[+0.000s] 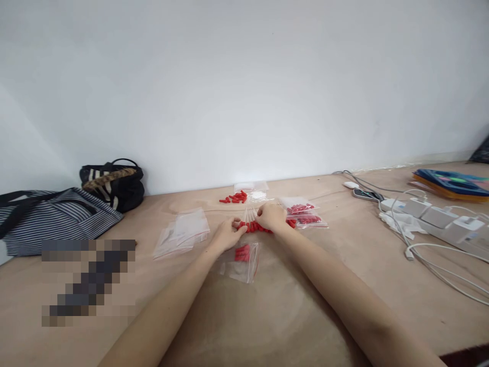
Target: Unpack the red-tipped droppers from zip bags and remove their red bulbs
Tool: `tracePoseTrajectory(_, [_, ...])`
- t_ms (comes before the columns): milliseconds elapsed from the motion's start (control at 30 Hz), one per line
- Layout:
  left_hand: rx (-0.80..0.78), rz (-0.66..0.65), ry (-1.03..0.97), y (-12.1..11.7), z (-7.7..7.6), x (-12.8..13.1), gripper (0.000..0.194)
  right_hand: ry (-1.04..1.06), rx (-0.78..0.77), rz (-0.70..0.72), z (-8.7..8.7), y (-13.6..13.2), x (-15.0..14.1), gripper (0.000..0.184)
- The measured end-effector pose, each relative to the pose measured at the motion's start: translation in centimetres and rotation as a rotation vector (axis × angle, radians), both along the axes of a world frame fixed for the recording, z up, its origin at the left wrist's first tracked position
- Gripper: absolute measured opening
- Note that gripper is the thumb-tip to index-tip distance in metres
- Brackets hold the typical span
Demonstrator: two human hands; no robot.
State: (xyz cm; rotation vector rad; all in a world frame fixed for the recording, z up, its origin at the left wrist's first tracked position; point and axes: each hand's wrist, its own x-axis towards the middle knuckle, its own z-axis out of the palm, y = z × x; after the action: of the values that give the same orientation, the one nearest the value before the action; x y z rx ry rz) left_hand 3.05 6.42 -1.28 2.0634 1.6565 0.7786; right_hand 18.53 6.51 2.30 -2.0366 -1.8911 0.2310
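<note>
White sticks [249, 214] with red ends [252, 226] lie fanned out side by side on the table. My left hand [228, 234] is at the left of this row, thumb and fingers closing around a red end. Over the right part of the row, my right hand [272, 216] has its fingers closed by the sticks; its fingertips are partly hidden, so what they pinch is unclear. Just below the row is a clear zip bag [248, 272] with red pieces [242, 252] in or on it. More red pieces [237, 197] lie loose behind the hands.
Flat zip bags [183, 232] are stacked at left, and filled bags [308, 220] lie right of my right hand. Striped [64, 216] and black bags [132, 186] stand far left. Chargers [439, 216] and cables [439, 265] occupy the right, near blue folders [454, 181]. A wall [244, 102] rises behind.
</note>
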Motion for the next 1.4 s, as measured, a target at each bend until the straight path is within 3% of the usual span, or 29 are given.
tracePoseTrajectory(133, [0.081,-0.007,0.026,-1.4,1.3,-1.8,0.038,0.046,0.074,0.102,-0.1,-2.3,0.3,0.022])
tracePoseTrajectory(233, [0.201,-0.217,0.105,-3.9,2.0,-4.2,0.032,0.17,0.123,0.277,-1.0,-5.0,1.3,0.016])
tracePoseTrajectory(333, [0.137,-0.388,0.172,-6.4,1.8,-6.1,0.035,0.236,0.109,0.425,-2.2,-7.3,2.3,0.014])
tracePoseTrajectory(467, [0.006,-0.445,0.193,-7.9,0.9,-6.8,0.041,0.227,0.101,0.591,-3.0,-8.9,2.1,0.019])
tracePoseTrajectory(700, [-0.012,-0.435,0.178,-7.8,0.5,-6.3,0.042,0.09,0.144,0.448,-3.6,-8.9,0.0,0.02])
tracePoseTrajectory(900, [-0.024,-0.431,0.152,-8.0,0.2,-6.2,0.041,0.094,0.181,0.499,-3.3,-9.2,0.2,0.028])
tracePoseTrajectory(1100, [-0.031,-0.433,0.158,-8.1,0.3,-6.2,0.041,0.07,0.285,0.716,-3.8,-8.6,0.3,0.03])
tracePoseTrajectory(1400, [-0.054,-0.43,0.166,-8.0,0.5,-6.1,0.042,0.035,0.142,0.719,-3.0,-8.6,0.6,0.026])
